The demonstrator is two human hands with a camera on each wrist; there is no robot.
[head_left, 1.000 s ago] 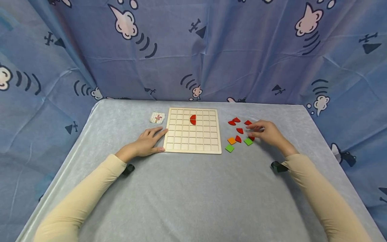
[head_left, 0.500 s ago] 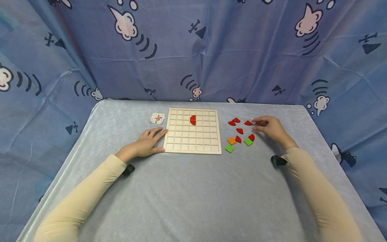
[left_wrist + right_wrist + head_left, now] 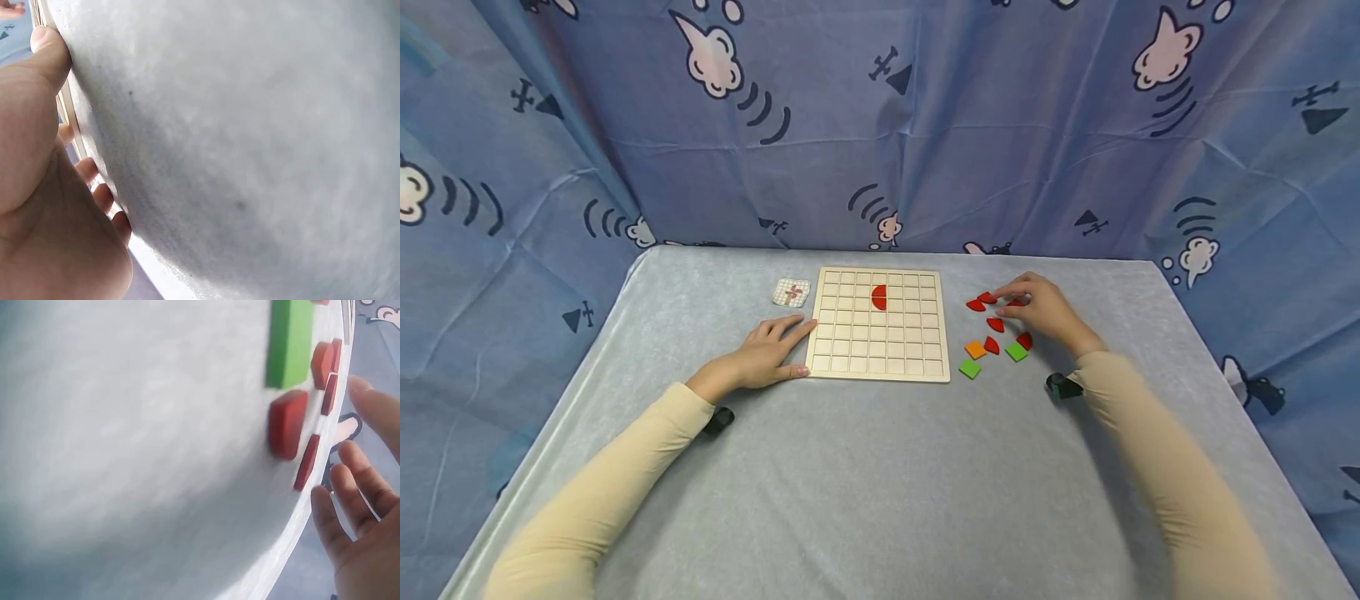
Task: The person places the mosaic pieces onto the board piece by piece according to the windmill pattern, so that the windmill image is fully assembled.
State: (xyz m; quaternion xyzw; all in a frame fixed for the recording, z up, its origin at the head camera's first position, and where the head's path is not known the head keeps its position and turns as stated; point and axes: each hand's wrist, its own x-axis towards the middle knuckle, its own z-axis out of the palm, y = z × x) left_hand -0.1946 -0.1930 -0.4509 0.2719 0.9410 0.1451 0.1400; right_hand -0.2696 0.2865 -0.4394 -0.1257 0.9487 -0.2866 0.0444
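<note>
My left hand (image 3: 760, 357) lies on the table, its thumb and index fingertip at the left edge of a wooden grid board (image 3: 880, 381). Two red quarter-circle tiles (image 3: 879, 304) sit together in the board's upper middle cells. To the right of the board, my right hand (image 3: 1047, 310) hovers over loose tiles with fingers apart. Its fingertips partly cover one red quarter-circle tile (image 3: 1015, 304) and come close to another red tile (image 3: 987, 297). In the right wrist view nothing shows between the spread fingers (image 3: 357, 503); a red tile (image 3: 289, 425) lies against a green tile (image 3: 290, 344).
Below the right hand lie more red tiles, an orange square tile (image 3: 975, 350) and two green square tiles (image 3: 970, 368). A small pattern card (image 3: 791, 292) lies left of the board. A patterned blue curtain (image 3: 1000, 167) hangs behind the grey-covered table (image 3: 880, 483).
My right hand has drawn right and away from the tiles, then come back left and farther up, over the upper red tiles. My left hand and the board have stayed put.
</note>
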